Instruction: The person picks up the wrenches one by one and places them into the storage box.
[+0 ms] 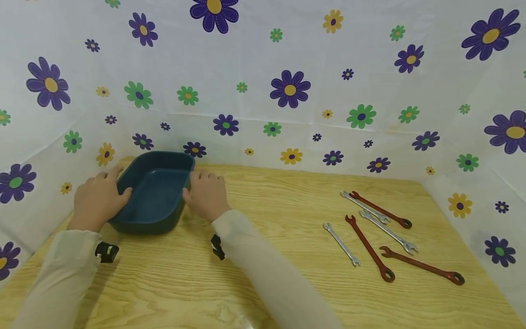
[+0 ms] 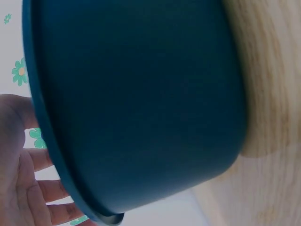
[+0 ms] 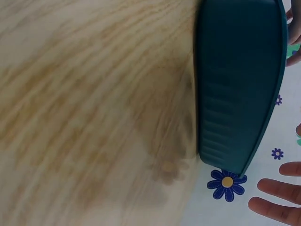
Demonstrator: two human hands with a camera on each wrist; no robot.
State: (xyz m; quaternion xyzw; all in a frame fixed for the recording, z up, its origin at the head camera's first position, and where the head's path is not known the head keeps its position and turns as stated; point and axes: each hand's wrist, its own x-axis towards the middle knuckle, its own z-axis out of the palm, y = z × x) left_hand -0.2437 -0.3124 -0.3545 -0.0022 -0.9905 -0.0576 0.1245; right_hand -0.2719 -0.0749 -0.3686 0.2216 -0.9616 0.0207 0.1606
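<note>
A dark blue plastic bin (image 1: 152,194) stands on the left part of the wood-grain table (image 1: 263,219), close to the far edge. The left hand (image 1: 96,199) is at its left side, thumb over the rim and the other fingers spread and fairly straight against it; the rim hides the fingertips, so how hard they press cannot be told. The right hand (image 1: 208,194) is at the right wall; the right wrist view shows its fingers extended and spread, curled round nothing, while thumb contact is unclear. Only the head view looks into the bin; the left wrist view shows a smooth stretch of outer wall, and the right wrist view adds a row of shallow ridges (image 3: 218,127). Well apart, on the table's right side and seen only from the head, lie six wrenches: three silver ones (image 1: 341,244) (image 1: 363,206) (image 1: 387,231) and three red-brown ones (image 1: 380,209) (image 1: 369,248) (image 1: 420,263). Two pale sleeves (image 1: 61,278) (image 1: 271,265) cover the forearms, with one black device (image 1: 107,252) (image 1: 217,246) at each cuff; the left one bears a small yellowish mark too tiny to read. Behind hangs a white cloth (image 1: 255,55) printed with purple, green and yellow flowers.
</note>
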